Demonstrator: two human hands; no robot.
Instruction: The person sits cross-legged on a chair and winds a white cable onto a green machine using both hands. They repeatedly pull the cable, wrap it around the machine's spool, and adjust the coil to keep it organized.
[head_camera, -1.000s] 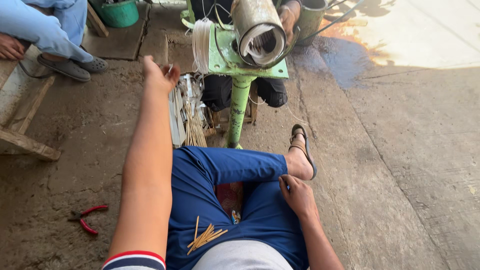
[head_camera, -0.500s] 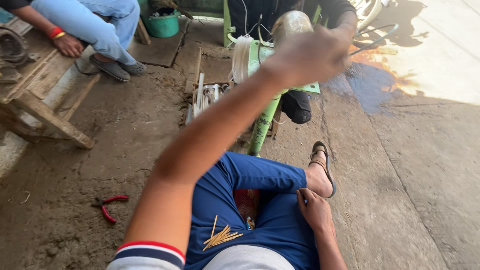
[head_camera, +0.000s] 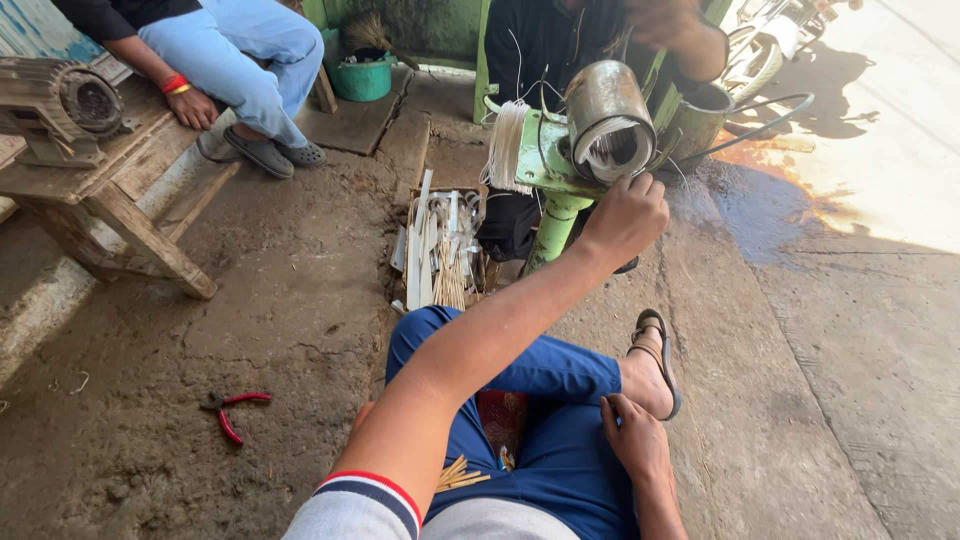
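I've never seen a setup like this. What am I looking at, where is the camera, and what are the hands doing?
The camera sits on the person's head, looking down at their crossed legs on a dirt floor. Their left hand reaches up to a metal cylinder with wire coils inside, mounted on a green stand; whether it grips anything is unclear. Their right hand rests by the ankle, holding nothing visible. Red pliers lie on the ground, thin sticks on the lap. Two other people sit nearby.
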